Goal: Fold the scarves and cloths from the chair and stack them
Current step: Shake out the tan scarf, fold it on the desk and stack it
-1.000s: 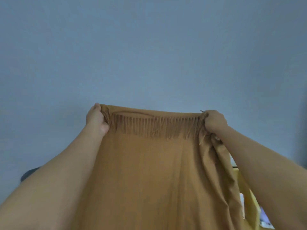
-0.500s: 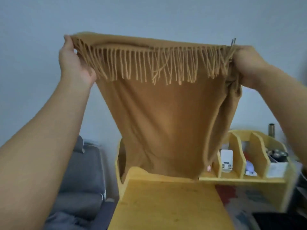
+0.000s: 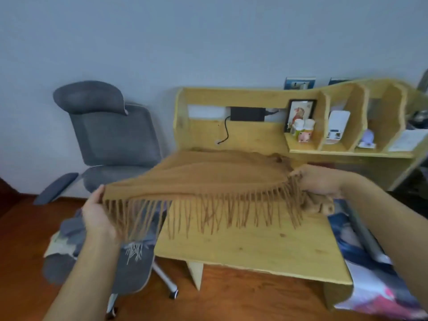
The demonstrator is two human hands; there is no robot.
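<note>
A tan fringed scarf (image 3: 208,174) stretches between my hands, its far part lying on the wooden desk (image 3: 254,246) and its fringe hanging toward me over the desktop. My left hand (image 3: 97,214) pinches the left corner of the fringed edge, off the desk's left side. My right hand (image 3: 317,181) grips the right corner, with a bunch of scarf fabric gathered below it. Grey and patterned cloths (image 3: 69,230) lie on the seat of the grey office chair (image 3: 108,130), partly hidden by my left arm.
The desk's shelf (image 3: 347,126) holds a picture frame, small bottles, a white box and papers. A black box with a cable hangs on the desk's back panel. Blue and pink fabric (image 3: 370,262) lies right of the desk. The floor is reddish wood.
I have lowered the scarf from high in front of the wall down onto the desk, and the view has tilted down with it. Both hands keep the fringed edge.
</note>
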